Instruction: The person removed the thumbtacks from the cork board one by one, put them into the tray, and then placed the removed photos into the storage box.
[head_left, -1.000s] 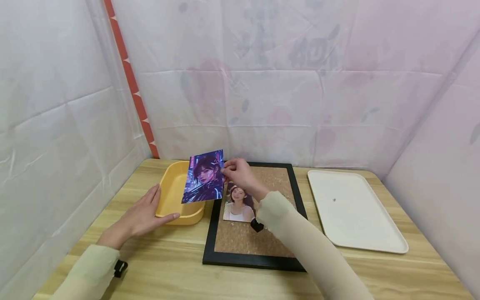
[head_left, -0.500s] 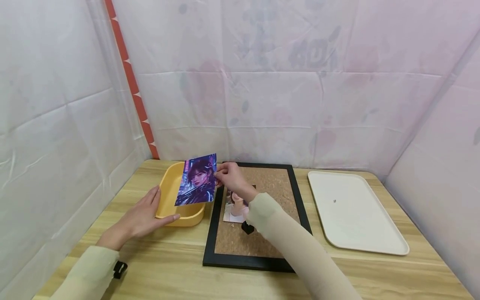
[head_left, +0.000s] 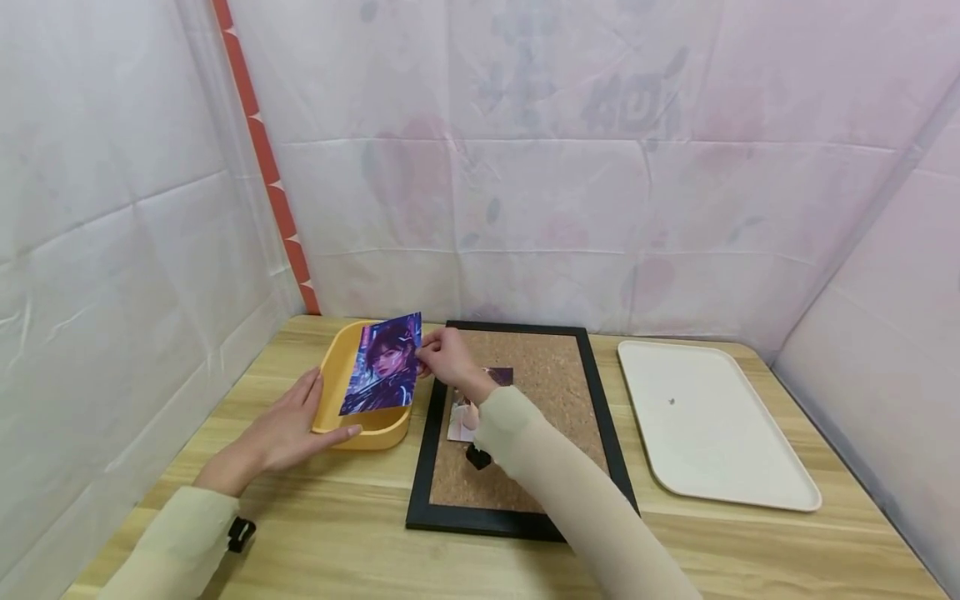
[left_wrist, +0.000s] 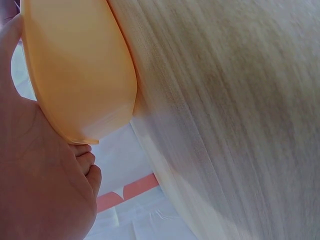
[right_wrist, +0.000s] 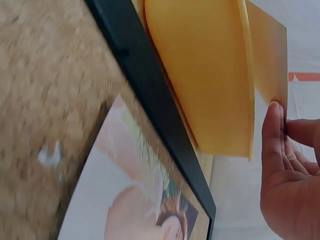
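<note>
My right hand point(head_left: 452, 358) pinches the right edge of a purple-blue picture card point(head_left: 384, 367) between thumb and fingers. The card is tilted and overlaps a yellow bin point(head_left: 375, 441) in the head view. From the right wrist, the card's plain back point(right_wrist: 274, 55) shows behind the bin's wall. My left hand point(head_left: 281, 433) rests against the bin's near left corner, with straight fingers along its left side and the thumb over the front rim. Below my right forearm lies a portrait photo point(head_left: 463, 423) on a black-framed cork board point(head_left: 558, 417), partly hidden by the sleeve.
A white tray point(head_left: 720, 433) lies at the right of the wooden table point(head_left: 337, 533), with a small dark speck on it. The bin stands just left of the cork board. Hanging white sheets point(head_left: 547, 200) close off the back and both sides.
My right hand has moved left and slightly down, carrying the picture card farther over the yellow bin. More of the portrait photo is covered by my forearm. The left hand keeps its place.
</note>
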